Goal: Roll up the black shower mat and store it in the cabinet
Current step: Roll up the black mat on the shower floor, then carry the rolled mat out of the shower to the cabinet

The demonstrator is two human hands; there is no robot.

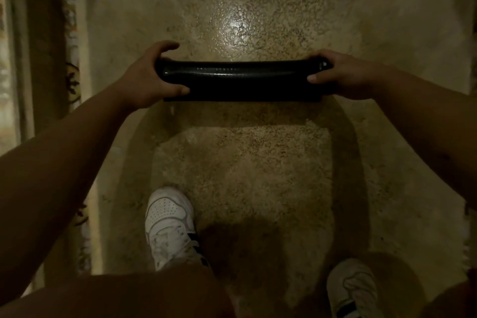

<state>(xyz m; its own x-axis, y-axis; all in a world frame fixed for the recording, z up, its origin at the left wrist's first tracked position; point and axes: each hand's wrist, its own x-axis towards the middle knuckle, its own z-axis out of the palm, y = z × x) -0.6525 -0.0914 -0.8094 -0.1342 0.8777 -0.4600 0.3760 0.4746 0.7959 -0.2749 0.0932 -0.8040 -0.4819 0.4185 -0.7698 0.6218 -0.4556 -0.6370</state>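
The black shower mat [241, 80] is rolled into a thick tube that lies crosswise over the speckled floor. My left hand [147, 80] grips its left end, thumb in front and fingers curled over the far side. My right hand [340, 76] clamps the right end the same way. Whether the roll rests on the floor or is just above it I cannot tell. No cabinet is in view.
A speckled beige floor [258, 20] lies under the roll. Patterned tiles [73, 77] run along the left and the far edge. My two white shoes [170, 224] [353, 289] stand below the roll. The left side is dark.
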